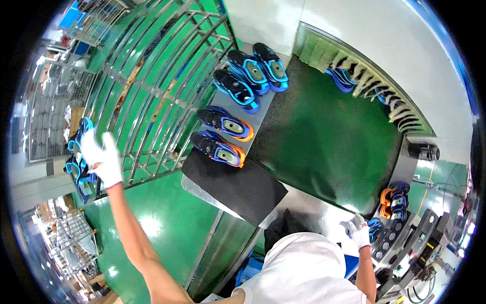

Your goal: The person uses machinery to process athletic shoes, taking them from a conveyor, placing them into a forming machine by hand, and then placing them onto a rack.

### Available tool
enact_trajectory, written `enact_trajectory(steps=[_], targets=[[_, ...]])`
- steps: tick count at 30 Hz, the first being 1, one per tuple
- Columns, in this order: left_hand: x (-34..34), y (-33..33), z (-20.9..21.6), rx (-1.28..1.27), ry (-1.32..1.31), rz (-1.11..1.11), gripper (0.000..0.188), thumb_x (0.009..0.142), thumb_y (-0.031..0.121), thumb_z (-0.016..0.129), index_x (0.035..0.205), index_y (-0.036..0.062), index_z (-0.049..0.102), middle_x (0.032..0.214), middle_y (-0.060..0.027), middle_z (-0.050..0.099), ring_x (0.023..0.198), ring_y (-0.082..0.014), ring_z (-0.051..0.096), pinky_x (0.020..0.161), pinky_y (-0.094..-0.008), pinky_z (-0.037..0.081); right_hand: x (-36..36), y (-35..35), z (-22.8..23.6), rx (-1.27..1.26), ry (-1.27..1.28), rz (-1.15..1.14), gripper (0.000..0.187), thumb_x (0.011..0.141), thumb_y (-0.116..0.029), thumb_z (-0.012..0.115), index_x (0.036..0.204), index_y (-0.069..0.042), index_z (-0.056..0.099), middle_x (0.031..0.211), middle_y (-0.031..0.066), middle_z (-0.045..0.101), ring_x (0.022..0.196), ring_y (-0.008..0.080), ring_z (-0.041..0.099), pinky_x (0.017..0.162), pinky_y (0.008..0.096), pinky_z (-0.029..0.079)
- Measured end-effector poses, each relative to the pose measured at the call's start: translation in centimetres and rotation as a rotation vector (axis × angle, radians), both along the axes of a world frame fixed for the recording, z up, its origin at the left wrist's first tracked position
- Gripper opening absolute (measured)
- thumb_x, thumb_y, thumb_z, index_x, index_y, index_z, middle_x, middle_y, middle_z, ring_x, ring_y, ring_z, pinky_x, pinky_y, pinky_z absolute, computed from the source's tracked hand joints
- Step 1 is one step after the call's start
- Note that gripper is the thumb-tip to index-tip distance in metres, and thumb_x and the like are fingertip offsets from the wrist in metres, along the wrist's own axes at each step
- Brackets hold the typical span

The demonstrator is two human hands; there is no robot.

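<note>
My left hand (pixel 104 161), in a white glove, reaches out to the far left with its thumb and fingers spread. It overlaps black-and-blue sneakers (pixel 76 168) at the end of the metal rack; I cannot tell whether it touches them. My right hand (pixel 359 233), also gloved, is low on the right by the metal table edge, its fingers curled around something small I cannot make out. Just right of it is a blue sneaker (pixel 375 229). Black sneakers with orange heels (pixel 223 122) and black-and-blue sneakers (pixel 253 71) stand on the ledge ahead.
A green conveyor belt (pixel 329 137) runs into a machine opening hung with pale strip curtains (pixel 364 76), with shoes behind them. A black mat (pixel 233 187) covers part of the metal table (pixel 314 202). Orange-and-blue sneakers (pixel 395 200) sit right of the belt, above a control panel (pixel 420 235).
</note>
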State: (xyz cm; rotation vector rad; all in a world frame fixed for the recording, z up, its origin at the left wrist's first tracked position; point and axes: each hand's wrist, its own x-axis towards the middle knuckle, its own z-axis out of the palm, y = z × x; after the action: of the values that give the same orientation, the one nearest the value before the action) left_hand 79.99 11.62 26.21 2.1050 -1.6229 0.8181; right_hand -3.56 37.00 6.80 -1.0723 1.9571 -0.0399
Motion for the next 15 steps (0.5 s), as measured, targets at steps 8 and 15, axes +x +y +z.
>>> enact_trajectory(steps=[8,15], targets=[[-20.8,2.9,-19.8,0.569,0.466,-0.313,0.07,0.088,0.044,0.077,0.138,-0.0007,0.057,0.138,-0.0268,0.057,0.13,-0.0442,0.052,0.113,-0.0514,0.04,1.3,4.6,3.0,-0.275,-0.148,-0.214,0.057,0.095,-0.001,0.069,0.148,0.006,0.047,0.149,0.0203,0.055,0.137,0.0264,0.054,0.117,0.0372,0.042],[-20.5,3.7,-22.2,0.435,0.447,-0.189,0.043,0.098,0.037,0.066,0.129,0.008,0.065,0.127,-0.0211,0.061,0.121,-0.0395,0.057,0.103,-0.0479,0.046,-0.2,13.3,3.7,-0.222,-0.101,-0.432,0.059,0.095,-0.004,0.068,0.149,0.006,0.046,0.151,0.0211,0.052,0.141,0.0282,0.051,0.118,0.0384,0.039]])
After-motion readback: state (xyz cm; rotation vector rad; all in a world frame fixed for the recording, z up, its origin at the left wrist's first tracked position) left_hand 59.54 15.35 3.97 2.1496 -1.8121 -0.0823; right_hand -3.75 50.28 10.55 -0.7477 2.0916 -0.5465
